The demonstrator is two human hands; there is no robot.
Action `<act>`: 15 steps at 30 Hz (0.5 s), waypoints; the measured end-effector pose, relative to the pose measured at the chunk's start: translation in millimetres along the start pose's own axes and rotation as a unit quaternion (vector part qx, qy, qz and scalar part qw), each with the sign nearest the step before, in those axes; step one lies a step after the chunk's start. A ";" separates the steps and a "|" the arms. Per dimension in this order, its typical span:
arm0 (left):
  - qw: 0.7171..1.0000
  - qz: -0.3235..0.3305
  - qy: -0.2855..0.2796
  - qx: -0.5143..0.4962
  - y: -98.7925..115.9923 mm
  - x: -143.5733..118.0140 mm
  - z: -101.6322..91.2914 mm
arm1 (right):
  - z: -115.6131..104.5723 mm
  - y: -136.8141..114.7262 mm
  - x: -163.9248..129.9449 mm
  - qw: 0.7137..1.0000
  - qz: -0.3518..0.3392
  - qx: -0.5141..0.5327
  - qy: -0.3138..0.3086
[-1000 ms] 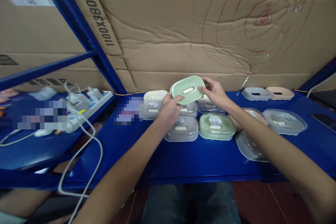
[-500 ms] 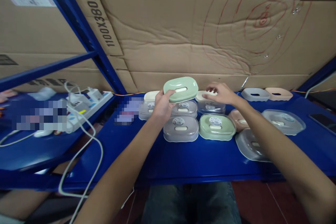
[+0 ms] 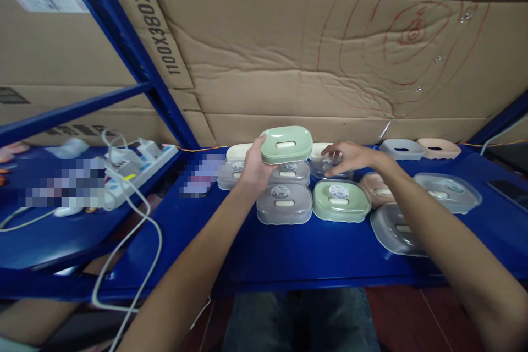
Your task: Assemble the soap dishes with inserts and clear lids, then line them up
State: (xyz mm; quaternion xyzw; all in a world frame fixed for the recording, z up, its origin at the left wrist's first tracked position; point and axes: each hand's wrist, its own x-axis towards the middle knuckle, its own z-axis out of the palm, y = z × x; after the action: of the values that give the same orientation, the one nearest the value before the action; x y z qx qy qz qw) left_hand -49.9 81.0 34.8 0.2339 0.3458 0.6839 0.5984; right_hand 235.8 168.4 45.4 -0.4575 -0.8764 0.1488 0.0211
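My left hand (image 3: 253, 169) grips the left end of a pale green soap dish (image 3: 286, 144) and holds it level above the grey boxes on the blue shelf (image 3: 289, 253). My right hand (image 3: 350, 157) hovers with fingers spread, holding nothing, just right of the dish and over a cream box with a clear lid (image 3: 328, 162). Below stand a grey lidded box (image 3: 284, 203), a green lidded box (image 3: 340, 199) and another grey one (image 3: 291, 171) behind.
Loose clear lids (image 3: 447, 191) (image 3: 394, 228) and a pink dish (image 3: 377, 187) lie to the right. A grey dish (image 3: 402, 148) and a pink dish (image 3: 439, 148) sit at the back. A power strip with cables (image 3: 136, 165) lies at left. Cardboard (image 3: 309, 55) backs the shelf.
My right hand let go of the green dish and moved right with fingers apart. The left hand alone now holds the dish, which has levelled out.
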 end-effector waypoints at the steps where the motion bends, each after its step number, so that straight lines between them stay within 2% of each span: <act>1: 1.000 0.000 0.000 -0.003 0.8 -0.7 0.6 | -0.6 0.3 -0.9 1.000 0.001 0.005 0.009; 6: 1.000 0.000 0.001 -0.009 1.7 -2.5 2.2 | -1.6 4.5 -3.3 0.999 0.001 0.038 0.037; 15: 1.000 -0.018 -0.002 -0.017 -1.2 -1.3 0.3 | 1.1 1.8 -1.3 0.999 0.001 0.041 0.033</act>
State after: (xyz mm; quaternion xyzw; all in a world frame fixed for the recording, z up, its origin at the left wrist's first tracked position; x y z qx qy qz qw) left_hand -48.7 79.8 34.2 0.2192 0.3372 0.6781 0.6152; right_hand 237.7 168.1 44.0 -0.4616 -0.8680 0.1696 0.0684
